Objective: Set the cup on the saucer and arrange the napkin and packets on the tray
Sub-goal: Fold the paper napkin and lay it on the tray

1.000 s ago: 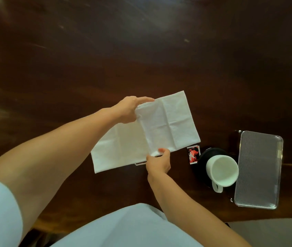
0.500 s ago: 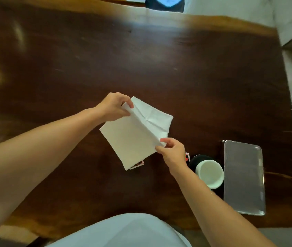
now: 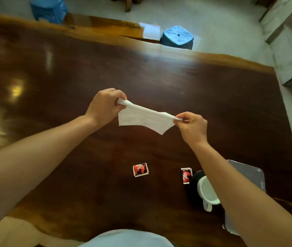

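Note:
A white napkin (image 3: 144,119), folded, hangs in the air over the dark table, stretched between both hands. My left hand (image 3: 105,106) pinches its left end and my right hand (image 3: 192,128) pinches its right end. Two red and black packets lie on the table below: one packet (image 3: 140,169) in the middle, the other packet (image 3: 186,175) beside the black saucer (image 3: 194,186). The white cup (image 3: 207,194) stands on that saucer, partly hidden by my right forearm. The silver tray (image 3: 248,172) lies to the right of them, mostly covered by my arm.
The dark wooden table (image 3: 70,77) spreads wide to the left and far side. Beyond its far edge stand a blue stool (image 3: 177,37) and another blue stool (image 3: 48,8). A grey cabinet (image 3: 291,45) is at the right.
The napkin has been folded narrower and lifted higher, both hands pulling its ends apart. The view has tilted up, and the packet that lay under the napkin now shows.

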Tool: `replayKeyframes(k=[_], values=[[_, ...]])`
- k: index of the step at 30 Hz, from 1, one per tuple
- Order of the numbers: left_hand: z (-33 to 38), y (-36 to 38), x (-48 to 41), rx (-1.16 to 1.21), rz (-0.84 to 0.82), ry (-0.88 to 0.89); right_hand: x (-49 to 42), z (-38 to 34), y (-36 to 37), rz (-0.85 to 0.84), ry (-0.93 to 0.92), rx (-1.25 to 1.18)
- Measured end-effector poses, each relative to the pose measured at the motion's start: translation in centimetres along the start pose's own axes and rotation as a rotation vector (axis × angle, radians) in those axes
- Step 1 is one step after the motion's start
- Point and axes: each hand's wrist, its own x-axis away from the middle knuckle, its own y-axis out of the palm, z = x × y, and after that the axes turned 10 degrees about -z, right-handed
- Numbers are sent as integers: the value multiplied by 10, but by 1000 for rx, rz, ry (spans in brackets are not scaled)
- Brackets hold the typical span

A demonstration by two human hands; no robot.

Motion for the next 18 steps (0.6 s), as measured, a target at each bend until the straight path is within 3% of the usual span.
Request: replayKeyframes(k=[4,10,15,18], values=[[2,-5,3,-35,40,-10,-8,-7,-6,7,-81,81],[-1,1,-6,38,-19,-132,-23,-5,-19,-10,-36,109],[-17,9,-19,173,-376,-316,-41,2,-29,-241,66,179],[-21,11,-29,247,-351,-324,-55,0,-29,-291,103,151]])
